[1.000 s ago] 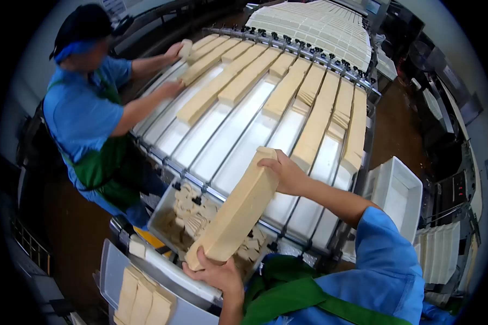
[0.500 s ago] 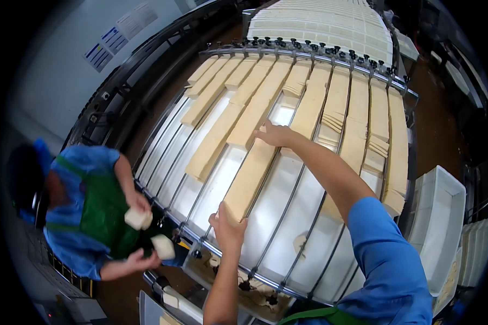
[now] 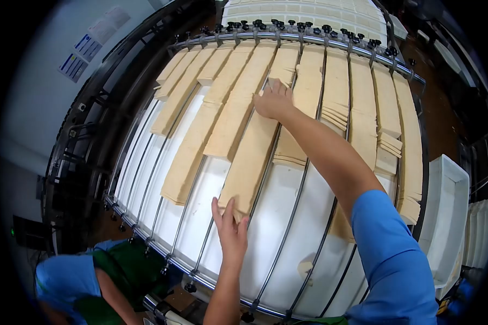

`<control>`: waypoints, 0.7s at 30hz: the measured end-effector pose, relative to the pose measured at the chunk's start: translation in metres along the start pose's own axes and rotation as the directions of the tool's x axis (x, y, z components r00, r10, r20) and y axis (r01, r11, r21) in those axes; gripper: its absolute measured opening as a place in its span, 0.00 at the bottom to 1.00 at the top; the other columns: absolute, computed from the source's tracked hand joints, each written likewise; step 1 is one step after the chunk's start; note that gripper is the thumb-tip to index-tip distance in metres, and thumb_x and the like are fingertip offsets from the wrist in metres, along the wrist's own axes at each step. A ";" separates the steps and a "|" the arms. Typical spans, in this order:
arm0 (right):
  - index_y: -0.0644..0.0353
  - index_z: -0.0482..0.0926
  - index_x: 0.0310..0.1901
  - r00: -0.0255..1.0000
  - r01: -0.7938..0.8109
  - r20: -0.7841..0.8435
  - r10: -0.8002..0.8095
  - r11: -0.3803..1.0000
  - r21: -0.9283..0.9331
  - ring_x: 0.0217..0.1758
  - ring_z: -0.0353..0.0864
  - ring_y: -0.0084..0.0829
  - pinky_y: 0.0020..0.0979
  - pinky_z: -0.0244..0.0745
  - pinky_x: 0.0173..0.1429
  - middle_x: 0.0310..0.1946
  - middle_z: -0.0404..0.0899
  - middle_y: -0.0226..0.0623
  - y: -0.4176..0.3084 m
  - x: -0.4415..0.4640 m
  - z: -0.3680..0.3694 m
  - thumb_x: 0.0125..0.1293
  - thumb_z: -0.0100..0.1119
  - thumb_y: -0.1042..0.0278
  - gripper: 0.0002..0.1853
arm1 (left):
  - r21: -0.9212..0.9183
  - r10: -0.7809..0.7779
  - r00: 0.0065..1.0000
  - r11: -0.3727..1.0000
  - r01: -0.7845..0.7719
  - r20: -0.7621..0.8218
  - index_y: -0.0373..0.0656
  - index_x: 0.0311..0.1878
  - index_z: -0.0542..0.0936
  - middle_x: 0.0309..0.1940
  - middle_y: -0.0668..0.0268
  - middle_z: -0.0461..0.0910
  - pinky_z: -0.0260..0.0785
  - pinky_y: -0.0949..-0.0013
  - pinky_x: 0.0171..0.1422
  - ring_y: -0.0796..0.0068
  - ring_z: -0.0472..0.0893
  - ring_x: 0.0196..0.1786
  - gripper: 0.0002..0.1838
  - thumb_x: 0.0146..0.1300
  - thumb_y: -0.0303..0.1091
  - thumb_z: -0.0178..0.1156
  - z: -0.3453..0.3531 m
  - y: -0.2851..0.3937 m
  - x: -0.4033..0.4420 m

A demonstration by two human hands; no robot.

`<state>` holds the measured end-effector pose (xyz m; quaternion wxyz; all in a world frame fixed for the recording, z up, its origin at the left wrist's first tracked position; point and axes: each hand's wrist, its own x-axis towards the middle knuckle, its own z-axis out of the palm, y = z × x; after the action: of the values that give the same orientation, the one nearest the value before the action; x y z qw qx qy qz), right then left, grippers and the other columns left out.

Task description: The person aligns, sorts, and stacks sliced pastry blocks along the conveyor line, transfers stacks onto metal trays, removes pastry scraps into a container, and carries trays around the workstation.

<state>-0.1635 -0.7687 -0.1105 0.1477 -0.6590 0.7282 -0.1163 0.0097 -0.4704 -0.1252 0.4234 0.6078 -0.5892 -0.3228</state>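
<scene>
A long row of pale tan, block-like slices [image 3: 248,162] lies in a lane between metal rods, between my two hands. My left hand [image 3: 232,235] is at its near end, fingers apart and stretched up against or just beside the end face. At the far end my right hand [image 3: 275,101] rests over the row, fingers spread, near a shorter row [image 3: 284,60] further up the same lane. Part of the far end is hidden under my right hand and forearm. Neighbouring rows [image 3: 243,86] run close on the left side.
Metal rods [image 3: 283,233] divide the white table [image 3: 265,249] into lanes. A crossbar with black knobs [image 3: 303,38] spans the far edge. A small loose piece [image 3: 305,267] lies near the front. A white bin [image 3: 444,216] stands at right. A co-worker [image 3: 103,281] is at lower left.
The row between my hands has slid away from me up its lane, both hands moving with it. My left fingers have spread. The view has shifted, and the co-worker appears lower.
</scene>
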 end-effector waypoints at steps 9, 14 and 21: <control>0.64 0.55 0.68 0.946 -0.043 -0.325 -0.014 0.985 -0.167 0.74 0.46 0.44 0.45 0.34 0.75 0.70 0.53 0.45 0.066 0.060 -0.009 0.66 0.30 0.33 0.42 | 0.357 0.079 0.995 0.932 -0.054 -0.057 0.42 0.65 0.65 0.71 0.46 0.47 0.65 0.63 0.62 0.50 0.61 0.69 0.28 0.59 0.14 0.45 0.037 0.012 0.045; 0.67 0.70 0.59 0.987 -0.060 -0.158 -0.012 0.894 -0.444 0.68 0.61 0.44 0.44 0.34 0.75 0.62 0.68 0.47 0.071 0.053 -0.047 0.63 0.27 0.27 0.46 | 0.405 0.025 0.998 0.914 0.003 -0.066 0.42 0.65 0.63 0.70 0.44 0.48 0.57 0.58 0.69 0.46 0.53 0.72 0.33 0.54 0.11 0.43 0.041 0.013 0.041; 0.52 0.68 0.63 0.956 0.184 -0.081 -0.280 0.796 -0.576 0.70 0.58 0.42 0.50 0.47 0.72 0.64 0.66 0.39 0.093 0.056 -0.040 0.59 0.50 0.60 0.28 | 0.291 0.159 0.986 0.946 -0.140 -0.041 0.37 0.66 0.61 0.69 0.40 0.50 0.49 0.59 0.74 0.46 0.55 0.71 0.26 0.62 0.21 0.41 0.061 -0.038 0.044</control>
<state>-0.2689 -0.8158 -0.1102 -0.1283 -0.7459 0.6528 0.0330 -0.0232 -0.5244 -0.1809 0.3727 0.6263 -0.6604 -0.1812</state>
